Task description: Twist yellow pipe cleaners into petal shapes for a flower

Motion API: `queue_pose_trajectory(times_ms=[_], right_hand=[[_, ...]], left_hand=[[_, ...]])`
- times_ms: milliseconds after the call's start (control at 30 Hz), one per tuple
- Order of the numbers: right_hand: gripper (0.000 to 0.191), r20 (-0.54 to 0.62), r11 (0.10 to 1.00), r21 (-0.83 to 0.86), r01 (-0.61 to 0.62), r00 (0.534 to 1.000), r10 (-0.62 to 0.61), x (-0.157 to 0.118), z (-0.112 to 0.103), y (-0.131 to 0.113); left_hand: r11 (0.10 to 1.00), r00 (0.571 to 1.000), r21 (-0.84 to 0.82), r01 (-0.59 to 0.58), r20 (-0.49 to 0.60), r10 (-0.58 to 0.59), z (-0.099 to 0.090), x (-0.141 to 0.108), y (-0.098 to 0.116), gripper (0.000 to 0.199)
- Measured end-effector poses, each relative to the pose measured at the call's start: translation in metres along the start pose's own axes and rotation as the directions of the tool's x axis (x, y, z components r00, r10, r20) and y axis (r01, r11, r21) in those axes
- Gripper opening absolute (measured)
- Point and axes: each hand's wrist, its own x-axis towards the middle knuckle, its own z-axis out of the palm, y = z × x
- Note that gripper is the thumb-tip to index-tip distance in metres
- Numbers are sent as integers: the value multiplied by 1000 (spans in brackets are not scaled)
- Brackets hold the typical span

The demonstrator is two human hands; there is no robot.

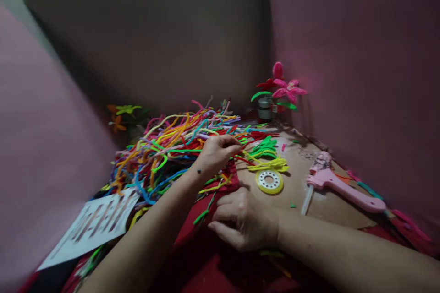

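Note:
My left hand (218, 152) reaches over the edge of a big tangled heap of multicoloured pipe cleaners (178, 135). Its fingers are pinched beside some red pipe cleaners (244, 160); whether one is between the fingertips is not clear. Lower down, my right hand (245, 220) is closed with curled fingers above the red cloth (192, 254), and anything inside it is hidden. A thin green pipe cleaner piece (201, 217) lies left of it. Bundles of folded green pipe cleaners (264, 147) and yellow pipe cleaners (275, 164) rest right of my left hand.
A yellow tape roll (259, 183) lies flat on the tan board (292, 197). Right of it is a pink glue gun (343, 190) with a clear stick. Pink pipe-cleaner flowers (290, 90) stand at the back. A printed sheet (92, 222) lies left; walls enclose the space.

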Motion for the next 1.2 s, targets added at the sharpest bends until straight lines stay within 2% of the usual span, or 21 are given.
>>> queue_pose_trajectory(times_ms=[67,133,200,267,300,367,467,533,633,767,900,967,1033,1100,1167,1200], right_hand=[[22,21,999,41,0,1000,-1,-1,-1,-1],[26,7,996,89,-2,1000,1,0,-5,-1],[34,-93,989,137,-51,994,64,3,-13,0],[35,-232,956,240,-168,947,224,10,-23,1],[35,-275,919,310,-244,902,332,14,-29,2],[37,-326,826,477,-300,813,483,23,-38,3],[37,-275,694,627,-354,733,622,36,-44,4],[37,-247,644,673,-364,710,659,41,-43,6],[36,-284,669,646,-367,698,658,39,-36,10],[36,-339,691,585,-424,646,684,26,-27,18],[36,-288,655,585,-479,631,720,18,-26,21],[32,-181,577,615,-537,617,766,18,-24,19],[27,-20,472,660,-584,615,788,19,-21,15],[37,59,427,715,-554,656,753,22,-18,11],[34,-3,457,766,-452,709,706,24,-16,9],[28,-55,474,786,-398,718,694,25,-17,9]], left_hand=[[999,998,-43,27,-62,-30,-26,-17,0,22],[994,991,-31,102,-88,-104,-48,-35,-3,24],[979,978,15,203,-60,-202,-64,-51,-9,25],[970,971,64,235,37,-238,-70,-64,-19,23],[972,970,90,216,97,-224,-70,-69,-25,21],[977,967,166,130,196,-162,-63,-77,-37,19],[913,975,408,-9,206,-83,-43,-83,-52,17],[821,982,568,-57,179,-55,-29,-85,-60,19],[731,988,678,-81,152,-32,-16,-87,-67,22],[748,991,658,-84,137,-9,-16,-88,-74,21],[808,997,586,-64,71,28,-24,-90,-71,21],[834,997,549,-46,-29,74,-27,-92,-64,21],[842,983,535,-77,-100,153,-27,-94,-55,21],[803,965,575,-156,-87,249,-24,-95,-44,19],[728,944,646,-230,-35,329,-18,-95,-36,18],[690,934,679,-250,-17,356,-16,-95,-32,19]])
